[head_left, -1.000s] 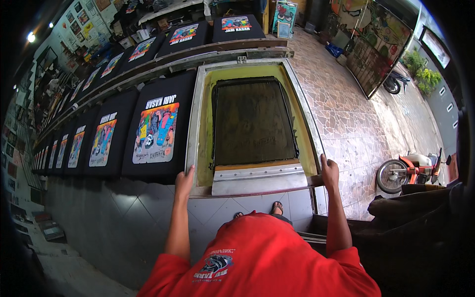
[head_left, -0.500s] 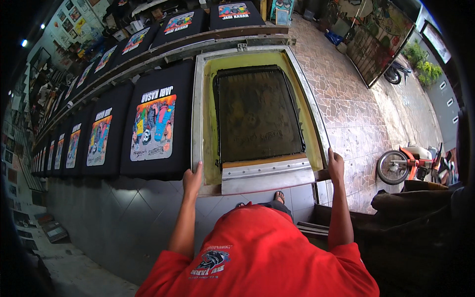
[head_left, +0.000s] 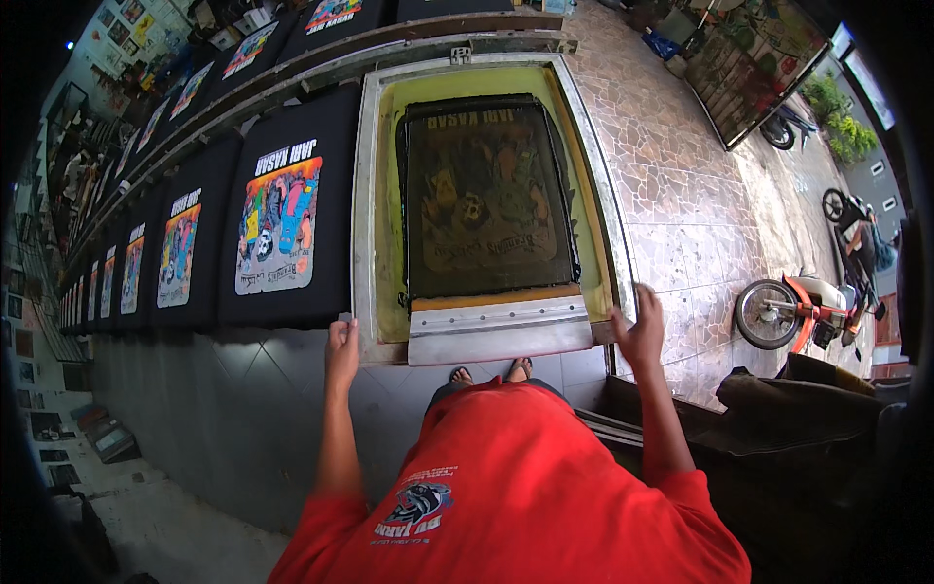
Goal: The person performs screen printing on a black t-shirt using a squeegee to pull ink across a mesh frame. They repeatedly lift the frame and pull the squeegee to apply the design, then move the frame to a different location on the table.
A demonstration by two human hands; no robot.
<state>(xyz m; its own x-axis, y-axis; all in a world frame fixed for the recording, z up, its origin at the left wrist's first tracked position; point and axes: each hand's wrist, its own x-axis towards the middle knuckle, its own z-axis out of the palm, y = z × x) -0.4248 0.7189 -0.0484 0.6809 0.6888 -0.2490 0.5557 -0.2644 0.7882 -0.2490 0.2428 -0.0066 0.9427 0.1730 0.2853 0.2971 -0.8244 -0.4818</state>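
The head view shows a screen frame (head_left: 363, 195) at the right end of the long tabletop (head_left: 530, 46), reaching from the far edge to the near one. Its far bar meets a small metal fitting (head_left: 460, 55), probably a stop that squares it. The left hand (head_left: 341, 355) is at the frame's near left corner with its fingers bent; whether they grip the bar or merely rest against it, I cannot tell. The right hand (head_left: 639, 331), by the near right corner, has its fingers spread and closed on nothing; contact is unclear. A hand at each near corner would steer both sides evenly.

A squeegee (head_left: 500, 331) lies across the near end of the mesh (head_left: 486, 195), its metal holder overlapping the near bar, presumably to keep it clear of the picture area. Dark ink (head_left: 405, 214) borders that area.

Through the mesh a printed design shows dimly, turned like the one on the black shirt (head_left: 279, 219) just left of the frame. The frame's underside is hidden, so flat or slightly raised cannot be judged; the squeegee's blade edge is hard to make out. The far row of shirts (head_left: 331, 14) is cut off at the top.
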